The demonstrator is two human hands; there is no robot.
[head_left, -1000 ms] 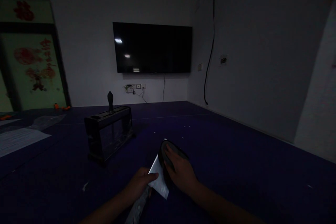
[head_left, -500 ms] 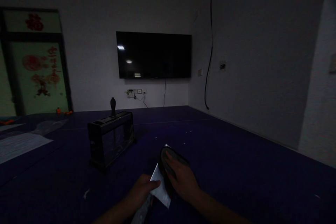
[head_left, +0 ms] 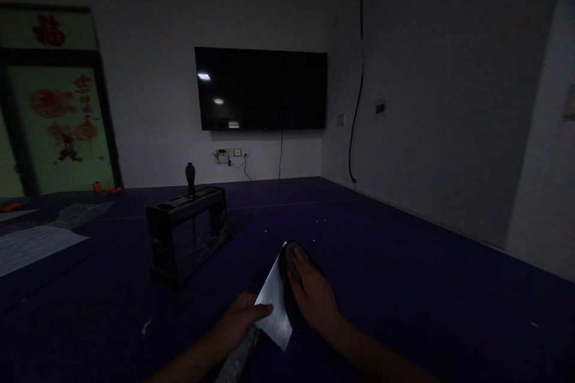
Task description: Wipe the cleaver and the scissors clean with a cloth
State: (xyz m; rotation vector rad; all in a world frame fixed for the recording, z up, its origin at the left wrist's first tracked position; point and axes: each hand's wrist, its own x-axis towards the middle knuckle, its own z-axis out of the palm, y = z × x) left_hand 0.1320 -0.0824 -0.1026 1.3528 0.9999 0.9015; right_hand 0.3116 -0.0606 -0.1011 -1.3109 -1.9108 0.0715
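- The room is very dim, so the dark round object [head_left: 306, 254] under the right hand [head_left: 315, 300] shows only as a blackish oval with a rim. What it is cannot be made out.
- Both forearms are cut off by the lower edge of the view, and the end of the knife's handle [head_left: 234, 361] runs out of frame there too.
- The left hand [head_left: 239, 318] is closed around the knife where handle meets blade. Its thumb lies on the flat of the pale blade [head_left: 275, 306], which points up and away over the blue tabletop [head_left: 404, 287].
- The right hand lies palm-down on the round object, fingers stretched over its top. I cannot tell whether they clasp its edge or only rest on it.
- The round object sits just right of the blade, touching or nearly touching it, in front of the person.
- A dark knife block [head_left: 186, 232] stands well beyond the hands to the left, with one black handle [head_left: 190, 176] sticking up from a slot. Its other slots are too dark to read.
- Pale sheets [head_left: 36, 242] lie at the far left of the table, blurred.
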